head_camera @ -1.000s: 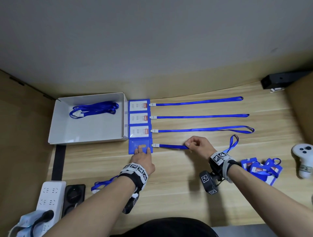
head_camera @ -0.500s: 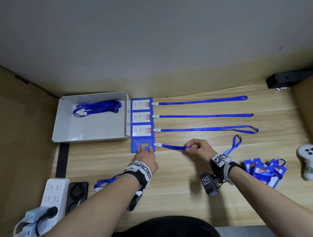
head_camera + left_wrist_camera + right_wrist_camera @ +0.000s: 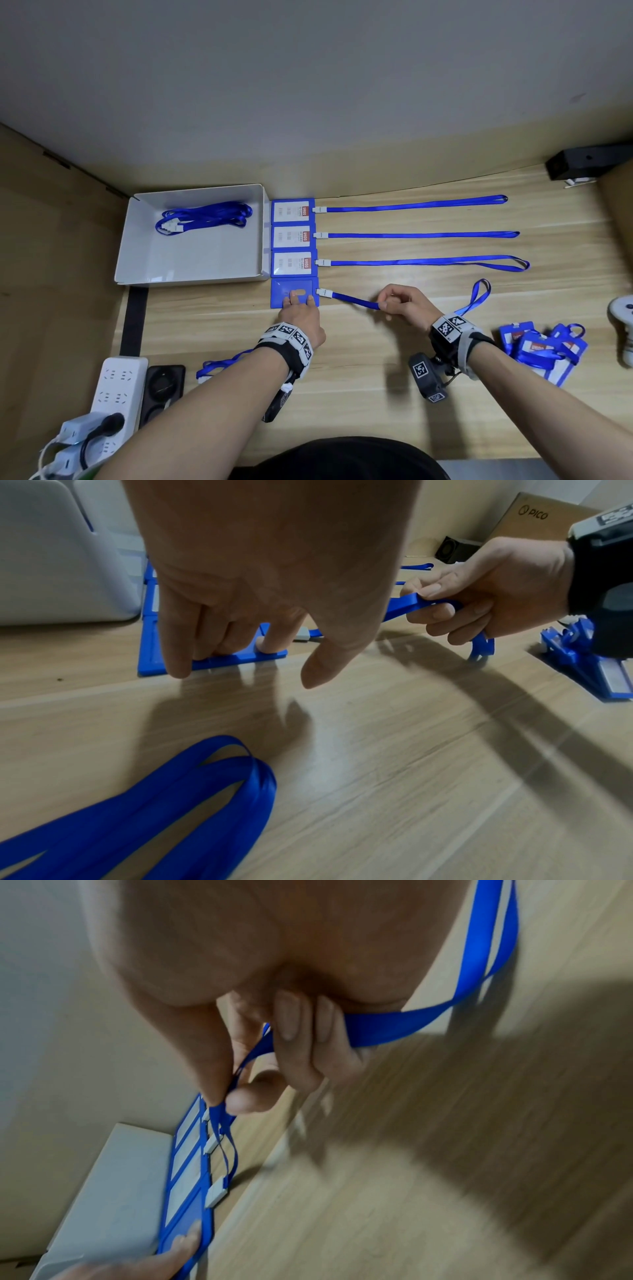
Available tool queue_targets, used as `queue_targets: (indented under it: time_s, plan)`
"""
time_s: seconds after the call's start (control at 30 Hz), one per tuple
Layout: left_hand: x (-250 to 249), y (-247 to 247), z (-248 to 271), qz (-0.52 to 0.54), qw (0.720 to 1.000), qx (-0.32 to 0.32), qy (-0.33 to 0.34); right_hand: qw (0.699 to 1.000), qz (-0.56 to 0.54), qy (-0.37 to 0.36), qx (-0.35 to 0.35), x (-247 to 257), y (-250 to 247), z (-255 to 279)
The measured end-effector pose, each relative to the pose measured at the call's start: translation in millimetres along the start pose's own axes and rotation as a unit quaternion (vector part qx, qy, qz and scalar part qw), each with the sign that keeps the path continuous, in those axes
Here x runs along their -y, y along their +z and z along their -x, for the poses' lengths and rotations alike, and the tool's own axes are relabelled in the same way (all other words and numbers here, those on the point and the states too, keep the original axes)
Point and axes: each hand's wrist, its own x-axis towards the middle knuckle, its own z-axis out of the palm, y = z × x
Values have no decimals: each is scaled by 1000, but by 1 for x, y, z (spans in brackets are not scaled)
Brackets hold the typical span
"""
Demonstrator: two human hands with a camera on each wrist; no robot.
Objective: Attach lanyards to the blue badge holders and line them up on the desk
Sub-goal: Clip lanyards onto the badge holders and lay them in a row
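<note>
Three blue badge holders [image 3: 293, 236] with lanyards [image 3: 421, 234] stretched to the right lie in a column beside the white box. A fourth blue holder [image 3: 284, 291] lies face down below them. My left hand [image 3: 299, 310] presses straight fingertips [image 3: 270, 642] on this holder [image 3: 150, 653]. Its lanyard [image 3: 352, 300] is clipped on and runs right, lifted off the desk. My right hand [image 3: 399, 305] pinches the strap [image 3: 404, 605] between thumb and forefinger [image 3: 240, 1102]. The strap's far loop [image 3: 479, 294] curls behind my right wrist.
The white box [image 3: 137, 253] at the left holds spare lanyards [image 3: 205, 217]. One loose lanyard [image 3: 222, 365] lies under my left forearm. A pile of badge holders [image 3: 541, 349] sits at the right, by a white controller [image 3: 623, 315]. A power strip [image 3: 116, 387] sits at the front left.
My right hand has slid rightward along the fourth lanyard, drawing the strap up off the desk. The left hand stays pressed on the holder.
</note>
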Motion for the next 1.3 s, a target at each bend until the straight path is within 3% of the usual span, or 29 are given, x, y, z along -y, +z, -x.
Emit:
queue_targets:
  time_s: [0.27,0.63,0.87,1.3]
  plan:
    - [1,0,-1,13,1000,22,-8,997,29,73,27,-4,0,1]
    - [2,-2,3,-10,1000,18,7,997,69,19,-18,-5,-4,2]
    - [2,-4,6,-19,1000,20,9,996,31,4,-82,-18,-3,-8]
    - [1,-9,10,-32,999,30,14,998,36,10,-54,-13,4,-6]
